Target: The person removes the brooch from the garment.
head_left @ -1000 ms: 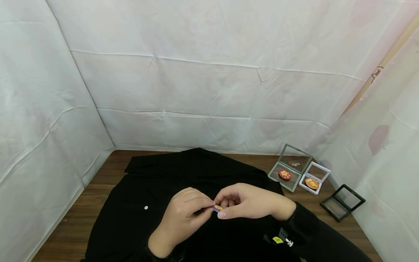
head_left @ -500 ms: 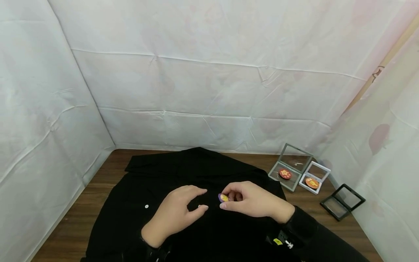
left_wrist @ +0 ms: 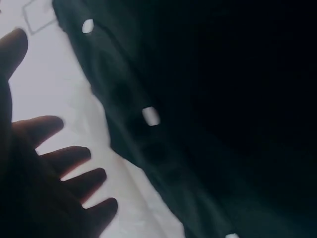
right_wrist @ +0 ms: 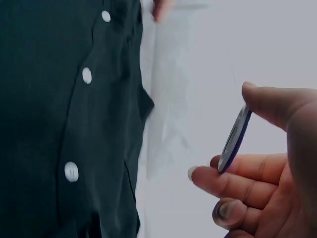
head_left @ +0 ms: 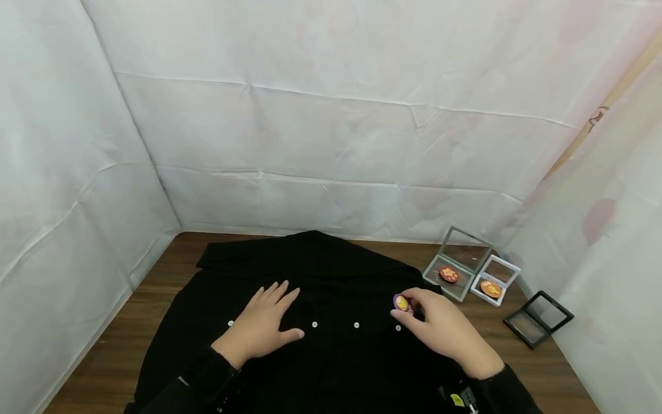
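Note:
A black shirt [head_left: 320, 264] with a row of white buttons [head_left: 356, 325] lies spread on the wooden table. Over its right part, my right hand [head_left: 445, 328] pinches a small round pin badge [head_left: 402, 303] between thumb and fingers. The badge has a purple rim and a yellow picture; seen edge-on in the right wrist view, the badge [right_wrist: 234, 140] shows a pale back with a pin. My left hand [head_left: 258, 326] is held flat over the shirt's left part, fingers spread, with nothing in it. In the left wrist view its fingers [left_wrist: 74, 161] are extended and apart.
At the back right stand a grey open case [head_left: 460, 292] with a red badge [head_left: 449, 274] and a white open case [head_left: 499, 302] with an orange badge [head_left: 490, 288]. A black open case [head_left: 532, 345] is further right. White cloth walls [head_left: 320, 132] surround the table.
Both hands were together at the badge; the left let go and moved left, its fingers spreading. The right hand carried the badge to the right, uncovering more shirt buttons.

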The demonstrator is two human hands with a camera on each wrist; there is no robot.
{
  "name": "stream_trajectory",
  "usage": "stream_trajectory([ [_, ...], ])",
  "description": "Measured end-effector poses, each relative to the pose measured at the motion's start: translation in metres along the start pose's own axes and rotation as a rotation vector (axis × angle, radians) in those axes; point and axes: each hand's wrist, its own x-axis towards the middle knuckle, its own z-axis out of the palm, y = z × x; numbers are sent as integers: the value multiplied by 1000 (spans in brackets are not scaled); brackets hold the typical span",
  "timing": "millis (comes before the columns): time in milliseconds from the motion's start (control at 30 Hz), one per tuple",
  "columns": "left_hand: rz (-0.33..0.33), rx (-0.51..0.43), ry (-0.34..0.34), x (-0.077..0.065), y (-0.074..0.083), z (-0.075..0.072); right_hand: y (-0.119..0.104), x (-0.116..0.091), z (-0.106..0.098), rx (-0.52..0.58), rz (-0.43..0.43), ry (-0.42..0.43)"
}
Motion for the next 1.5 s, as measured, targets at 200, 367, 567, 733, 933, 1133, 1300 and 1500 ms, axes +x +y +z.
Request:
stream_trajectory([
  [200,-160,-35,-83,-7,-11,9,20,-14,-16,-83,152,91],
  [367,-292,-91,-149,-13,-23,17,42,-31,-29,-112,284,92],
  [567,-330,-127,-183,-15,-27,16,73,-47,-40,-143,389,99],
  [733,-339,-135,-190,-17,-28,17,95,-56,-48,-183,474,68],
  [933,-342,-153,-195,-16,-26,16,125,-63,-64,-217,530,-22],
  [1133,-345,-151,-197,-16,-25,15,149,-70,-68,-237,559,-71],
  [1300,-336,-139,-202,-14,-25,16,163,-76,-73,-226,566,-102],
  [1500,-343,-123,-212,-13,-24,16,175,-77,-80,-224,575,-167],
])
